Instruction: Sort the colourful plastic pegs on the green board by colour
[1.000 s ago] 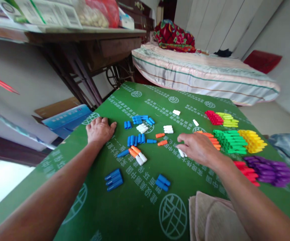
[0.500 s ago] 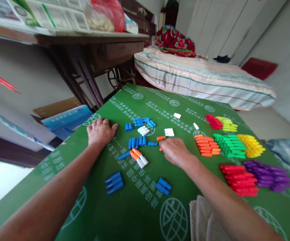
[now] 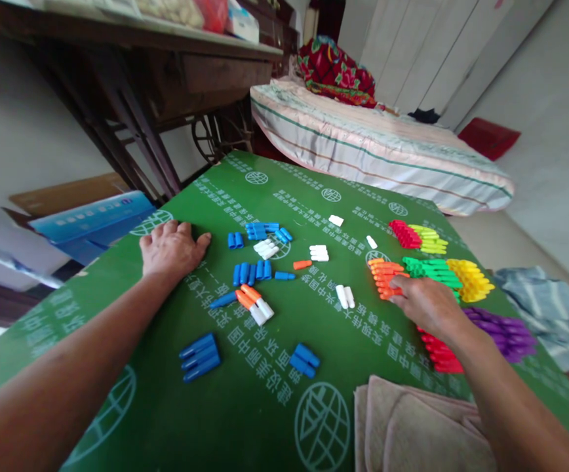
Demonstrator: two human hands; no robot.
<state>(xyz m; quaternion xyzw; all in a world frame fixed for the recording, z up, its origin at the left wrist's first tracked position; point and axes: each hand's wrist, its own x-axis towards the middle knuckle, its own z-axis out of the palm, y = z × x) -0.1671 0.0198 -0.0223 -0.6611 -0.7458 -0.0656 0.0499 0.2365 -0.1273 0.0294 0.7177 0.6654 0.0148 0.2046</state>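
My left hand (image 3: 174,250) lies flat on the green board (image 3: 245,406), fingers spread, holding nothing. At the right, my right hand (image 3: 425,303) is closed in a pinch at the edge of a stacked pile of orange marker caps (image 3: 383,278). Its fingertips seem to be on an orange cap, partly hidden by the hand. A single orange cap (image 3: 302,265) lies mid-board. Around it are white caps (image 3: 319,253), a white pair (image 3: 345,297) and blue caps (image 3: 252,272). Two orange-and-white pieces (image 3: 255,305) lie side by side nearer me.
Sorted piles of green (image 3: 432,272), yellow (image 3: 469,280), purple (image 3: 501,333) and red caps (image 3: 439,353) line the right side. A folded beige cloth (image 3: 412,426) sits at the near edge. A wooden sewing-machine table (image 3: 215,72) stands left, and a bed (image 3: 377,141) is behind.
My right hand has moved right from the middle of the board to the orange pile, uncovering two white caps. One orange cap is gone from the middle. The left hand rests as before.
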